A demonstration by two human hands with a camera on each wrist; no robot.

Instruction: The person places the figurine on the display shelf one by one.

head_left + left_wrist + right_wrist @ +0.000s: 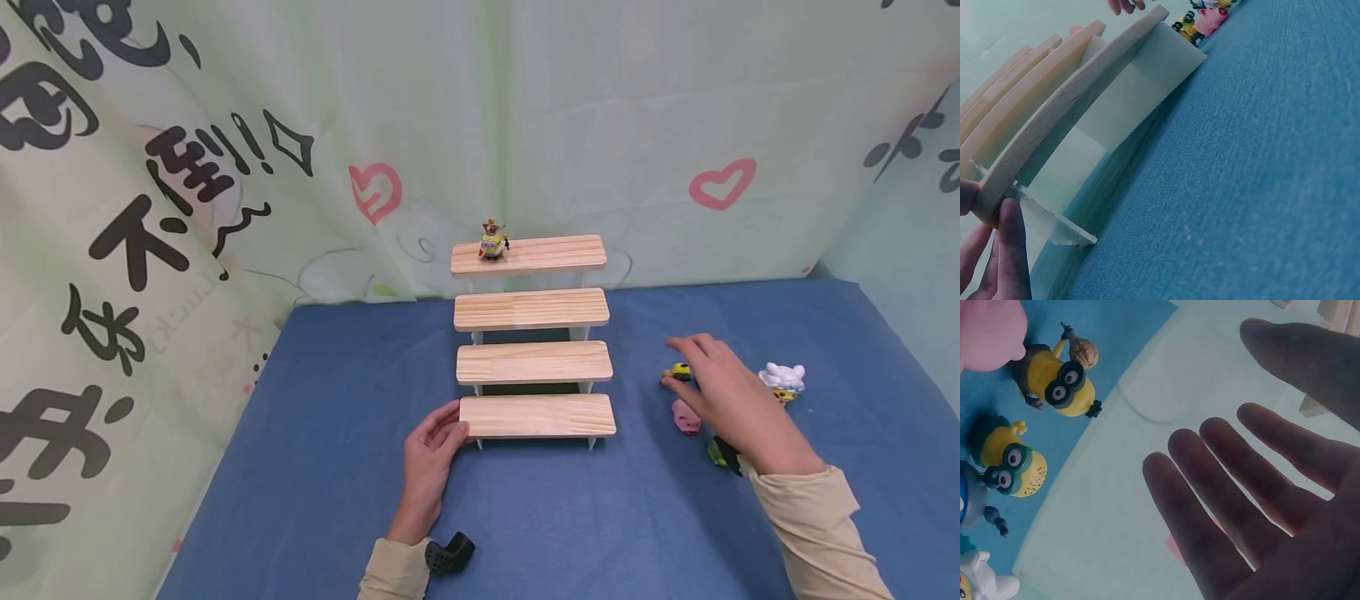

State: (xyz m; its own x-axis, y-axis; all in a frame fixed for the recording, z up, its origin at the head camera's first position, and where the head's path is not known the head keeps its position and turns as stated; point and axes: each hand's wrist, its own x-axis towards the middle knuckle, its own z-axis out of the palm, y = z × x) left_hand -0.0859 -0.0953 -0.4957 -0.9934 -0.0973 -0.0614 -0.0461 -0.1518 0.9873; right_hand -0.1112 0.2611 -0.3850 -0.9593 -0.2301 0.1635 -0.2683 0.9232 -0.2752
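Observation:
A four-step wooden display rack stands on blue cloth. My left hand pinches the left end of its lowest board, thumb on one side and fingers under it. On the top board, toward the left, stands a small Minion figurine. To the right of the rack, my right hand hovers over a group of figurines, its fingers spread and holding nothing. Around it are a Minion with a brown piece, a second Minion, a pink pig figurine and a white-topped figurine.
A green figurine lies partly hidden by the right wrist. Behind the rack hangs a pale curtain with hearts and dark lettering, continuing along the left side. The blue cloth spreads on both sides of the rack.

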